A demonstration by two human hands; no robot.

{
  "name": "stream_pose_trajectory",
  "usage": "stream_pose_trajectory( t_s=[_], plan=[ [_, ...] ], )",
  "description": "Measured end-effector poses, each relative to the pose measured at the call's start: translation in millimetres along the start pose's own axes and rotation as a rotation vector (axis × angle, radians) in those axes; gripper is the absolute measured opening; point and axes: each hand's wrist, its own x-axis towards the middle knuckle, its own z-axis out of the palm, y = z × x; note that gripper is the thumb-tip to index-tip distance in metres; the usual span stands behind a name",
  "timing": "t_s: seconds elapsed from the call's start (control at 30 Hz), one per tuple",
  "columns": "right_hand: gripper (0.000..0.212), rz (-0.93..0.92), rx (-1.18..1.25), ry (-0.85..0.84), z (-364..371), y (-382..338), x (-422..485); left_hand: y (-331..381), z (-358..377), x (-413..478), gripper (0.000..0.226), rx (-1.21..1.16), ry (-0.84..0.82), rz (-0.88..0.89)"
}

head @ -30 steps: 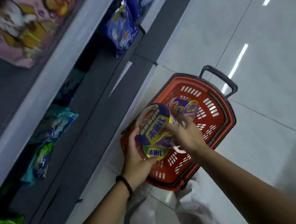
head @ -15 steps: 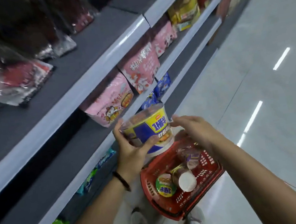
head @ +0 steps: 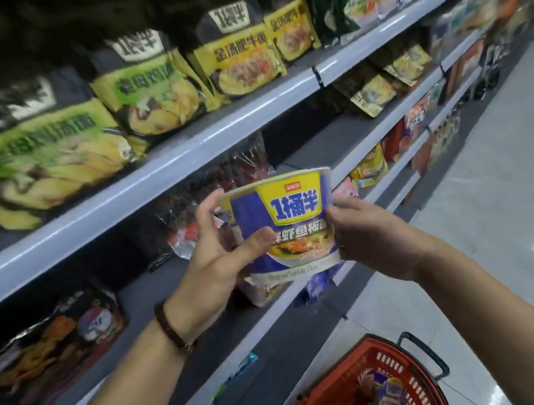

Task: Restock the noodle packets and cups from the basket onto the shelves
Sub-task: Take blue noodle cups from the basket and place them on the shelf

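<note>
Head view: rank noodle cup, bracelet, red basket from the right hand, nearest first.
1. noodle cup: gripped by the right hand, on its left.
2. bracelet: on the left wrist, across the cup.
3. red basket: on the floor, well below.

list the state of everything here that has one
noodle cup: upright, off the shelves, held between both hands
left hand: grips the cup's left side
right hand: grips the cup's right side
red basket: on the floor, holds more cups
yellow noodle packets: standing in a row on the upper shelf
</note>
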Motion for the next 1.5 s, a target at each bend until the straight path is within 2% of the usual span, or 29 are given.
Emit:
stream_pose_trajectory(
  t_s=[0.07,0.13,0.23,0.33,0.53,0.67,0.8,0.9,0.97,1.1,1.17,1.27,1.4,1.5],
  plan=[
    [0.107,-0.078,-0.038,-0.062,28,-40,-4,44,-15,-15,0.112,-0.003,0.035,0.046],
    [0.099,-0.151,-0.057,-0.11,58,-79,-4,87,-32,-32,0.099,0.002,0.082,0.091],
    [0.071,-0.265,-0.029,-0.117,108,-129,5,144,-59,-65,0.084,0.018,0.14,0.175],
    [0.087,-0.364,-0.038,-0.12,159,-168,18,193,-91,-100,0.079,0.065,0.191,0.291],
    [0.11,-0.526,-0.01,-0.174,261,-235,35,274,-157,-158,0.055,0.199,0.238,0.486],
    [0.102,-0.596,-0.029,-0.25,318,-272,41,316,-192,-196,0.056,0.249,0.275,0.538],
    [0.061,-0.656,-0.072,-0.296,370,-312,45,360,-219,-229,0.057,0.344,0.417,0.63],
    [0.061,-0.712,-0.122,-0.303,412,-341,50,393,-243,-246,0.074,0.396,0.558,0.703],
    [0.058,-0.753,-0.114,-0.305,443,-359,56,413,-260,-255,0.077,0.381,0.646,0.744],
    [0.058,-0.804,-0.065,-0.276,502,-394,72,451,-293,-268,0.054,0.409,0.772,0.771],
    [0.042,-0.817,-0.095,-0.254,526,-409,84,467,-313,-270,0.049,0.501,0.827,0.765],
    [0.023,-0.826,-0.147,-0.248,552,-429,109,485,-340,-267,0.056,0.653,0.968,0.759],
    [0.028,-0.768,-0.173,-0.244,573,-446,142,498,-365,-256,0.058,0.8,1.096,0.695],
    [0.044,-0.755,-0.192,-0.202,586,-448,162,496,-368,-250,0.059,0.897,1.145,0.644]
  ],
)
